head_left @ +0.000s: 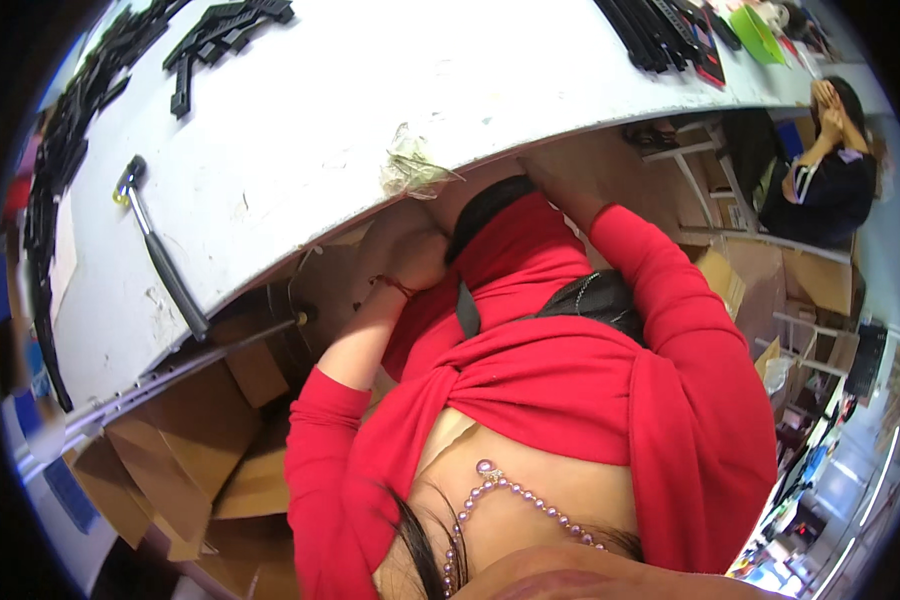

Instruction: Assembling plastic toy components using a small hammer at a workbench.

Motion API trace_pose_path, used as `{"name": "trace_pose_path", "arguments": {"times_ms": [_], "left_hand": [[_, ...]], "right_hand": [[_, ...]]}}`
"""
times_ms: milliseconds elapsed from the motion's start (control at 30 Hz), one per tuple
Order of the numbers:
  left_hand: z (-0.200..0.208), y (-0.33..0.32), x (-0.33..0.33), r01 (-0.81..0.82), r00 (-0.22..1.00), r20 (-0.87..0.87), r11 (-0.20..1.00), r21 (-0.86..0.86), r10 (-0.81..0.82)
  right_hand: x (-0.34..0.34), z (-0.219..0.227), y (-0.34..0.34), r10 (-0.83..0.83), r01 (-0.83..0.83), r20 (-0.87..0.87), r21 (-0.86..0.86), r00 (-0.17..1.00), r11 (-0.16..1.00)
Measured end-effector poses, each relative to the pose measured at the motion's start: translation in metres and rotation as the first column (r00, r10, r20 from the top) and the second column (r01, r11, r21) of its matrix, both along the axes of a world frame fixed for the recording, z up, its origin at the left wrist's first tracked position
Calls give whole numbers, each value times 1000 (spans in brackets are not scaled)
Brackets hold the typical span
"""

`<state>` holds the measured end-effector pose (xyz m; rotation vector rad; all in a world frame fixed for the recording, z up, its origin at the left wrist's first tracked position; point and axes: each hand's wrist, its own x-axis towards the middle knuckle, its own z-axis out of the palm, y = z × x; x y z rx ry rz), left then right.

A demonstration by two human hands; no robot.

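Observation:
Both of my arms, in red sleeves, reach down to my lap below the near edge of the white table (300,160). My left hand (422,258) rests beside my thigh, against the red cloth, with a thin bracelet on its wrist; its fingers do not show clearly. At the table's underside, my right hand (548,182) lies by my other leg, its fingers hidden. A crumpled clear plastic bag (410,170) sits on the table edge nearest both hands. To the left, a hammer (167,265) with a black grip lies on the tabletop.
Black jointed parts (225,40) lie at the far left, beside a long heap of similar parts (65,165). Black strips (650,35) and a green bowl (757,35) stand far right. Cardboard boxes (185,445) fill the lower left. Another person (820,190) sits at the right.

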<state>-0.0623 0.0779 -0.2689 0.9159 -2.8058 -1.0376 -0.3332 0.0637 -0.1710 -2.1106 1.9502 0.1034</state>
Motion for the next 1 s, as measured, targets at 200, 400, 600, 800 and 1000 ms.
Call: {"name": "trace_pose_path", "arguments": {"times_ms": [200,400,600,800,1000], "left_hand": [[58,-13,-12,-137,990,-7,979,-149,138],[37,-15,-29,-315,949,-29,934,-168,315],[44,-16,-17,-486,861,109,867,-110,496],[60,28,63,-789,474,20,414,454,881],[46,108,110,-729,440,41,330,599,897]], "right_hand": [[-36,-34,15,-82,72,124,82,989,994],[-60,-73,10,-187,146,239,177,953,973],[-53,-55,-1,-687,430,504,539,524,724],[-47,-61,43,-139,337,757,-113,638,935],[46,-48,21,374,-498,831,-138,412,856]]}}
